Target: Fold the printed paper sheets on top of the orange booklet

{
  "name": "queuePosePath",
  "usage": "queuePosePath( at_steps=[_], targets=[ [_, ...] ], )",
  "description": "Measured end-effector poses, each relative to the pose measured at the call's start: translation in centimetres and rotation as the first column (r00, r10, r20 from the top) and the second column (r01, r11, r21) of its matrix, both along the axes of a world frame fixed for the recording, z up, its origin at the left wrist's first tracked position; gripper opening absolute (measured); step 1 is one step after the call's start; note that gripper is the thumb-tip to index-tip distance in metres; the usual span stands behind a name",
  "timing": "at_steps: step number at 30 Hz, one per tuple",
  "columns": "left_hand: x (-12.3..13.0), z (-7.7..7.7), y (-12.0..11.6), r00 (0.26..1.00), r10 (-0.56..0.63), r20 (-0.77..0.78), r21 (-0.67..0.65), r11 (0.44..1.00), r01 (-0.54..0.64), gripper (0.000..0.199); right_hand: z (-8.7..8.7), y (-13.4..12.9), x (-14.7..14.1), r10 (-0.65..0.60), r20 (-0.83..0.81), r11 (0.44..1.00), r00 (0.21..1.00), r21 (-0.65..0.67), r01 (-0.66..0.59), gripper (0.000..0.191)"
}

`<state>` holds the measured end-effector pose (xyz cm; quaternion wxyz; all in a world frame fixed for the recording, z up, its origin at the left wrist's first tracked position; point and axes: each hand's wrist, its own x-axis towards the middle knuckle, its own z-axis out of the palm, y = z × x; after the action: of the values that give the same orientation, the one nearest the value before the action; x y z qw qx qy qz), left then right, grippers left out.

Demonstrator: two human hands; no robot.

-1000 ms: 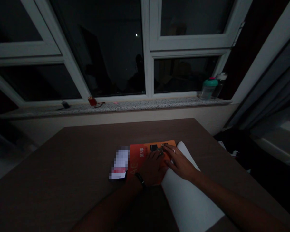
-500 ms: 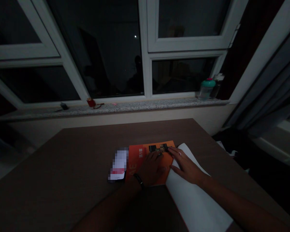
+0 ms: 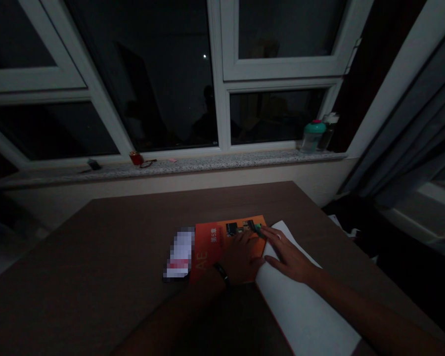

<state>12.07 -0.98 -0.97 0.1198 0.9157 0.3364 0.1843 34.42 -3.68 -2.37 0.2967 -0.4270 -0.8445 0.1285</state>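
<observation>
An orange-and-red book [image 3: 208, 247] with Chinese characters and small pictures lies flat on the table. My left hand [image 3: 239, 257], a dark band at its wrist, rests palm down on it with the fingers spread. The left thumb reaches the edge of a large white sheet [image 3: 306, 309] at the book's right side. Across that sheet's far part lies my right hand [image 3: 291, 257], fingers stretched out, their tips at the book's right edge. A thin red line runs along the sheet's left edge. Both forearms hide part of the book and sheet.
A phone [image 3: 178, 254] with a blurred screen lies against the book's left side on the brown table [image 3: 107, 257]. Bottles, one a teal-lidded bottle [image 3: 313, 136], and a small red object [image 3: 136, 158] stand on the speckled windowsill [image 3: 207, 162].
My left hand has slid right across the book, its thumb now at the sheet's edge. The right hand stays at about the same place on the sheet. The view has shifted slightly.
</observation>
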Motion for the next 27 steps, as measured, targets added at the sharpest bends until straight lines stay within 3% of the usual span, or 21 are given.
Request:
queuePosePath(
  at_steps=[4, 11, 20, 27],
  targets=[
    [0.9, -0.4, 0.1, 1.000, 0.005, -0.017, 0.022, 1.000, -0.005, 0.052, 0.2, 0.6, -0.5, -0.033, -0.053, 0.999, 0.998, 0.002, 0.033, 0.062],
    [1.0, -0.5, -0.2, 0.999, 0.031, -0.036, 0.045, 0.999, -0.030, 0.056, 0.1, 3.2, -3.1, -0.212, -0.238, 0.974, 0.948, 0.026, 0.224, 0.052],
    [0.6, -0.6, -0.2, 1.000, 0.010, -0.014, 0.032, 0.999, -0.010, 0.055, -1.5, 3.3, -2.3, -0.185, -0.224, 0.980, 0.957, 0.031, 0.197, 0.049],
    [0.6, -1.2, -0.1, 1.000, 0.001, -0.001, 0.046, 0.999, -0.001, 0.051, -1.3, 2.5, -1.2, -0.137, -0.177, 0.989, 0.975, 0.026, 0.144, 0.051]
  ],
)
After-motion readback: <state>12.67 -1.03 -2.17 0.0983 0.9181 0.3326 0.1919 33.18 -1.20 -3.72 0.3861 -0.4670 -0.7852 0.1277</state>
